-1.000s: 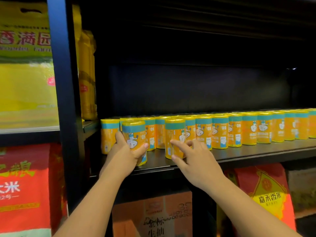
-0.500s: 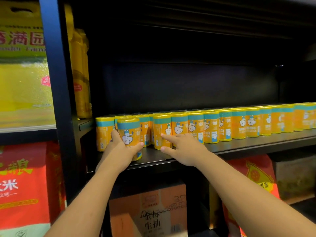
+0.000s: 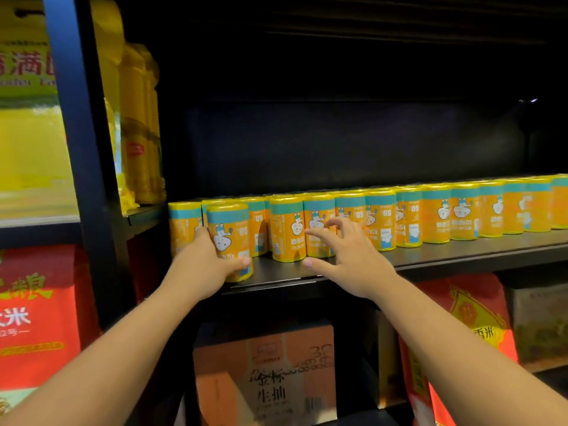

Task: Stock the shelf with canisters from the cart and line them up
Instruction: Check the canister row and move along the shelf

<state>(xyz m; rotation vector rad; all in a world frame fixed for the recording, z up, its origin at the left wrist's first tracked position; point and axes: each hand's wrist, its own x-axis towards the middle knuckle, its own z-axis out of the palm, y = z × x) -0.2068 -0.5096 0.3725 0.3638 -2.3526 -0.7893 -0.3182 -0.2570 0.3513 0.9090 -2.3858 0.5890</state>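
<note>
On black shelf (image 3: 461, 256), orange canisters (image 3: 436, 216) in row, red bags (image 3: 470, 318) below

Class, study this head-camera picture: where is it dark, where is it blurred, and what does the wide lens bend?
Head view: the space above the canisters is near black, with one small glint at upper right; the yellow bag at left is smeared; the far-right canisters go soft; the post leans and the shelf edge slopes, from the wide lens.

dim, shelf recess black | small glare upper right | left edge blurred | wide-angle bowing
</note>
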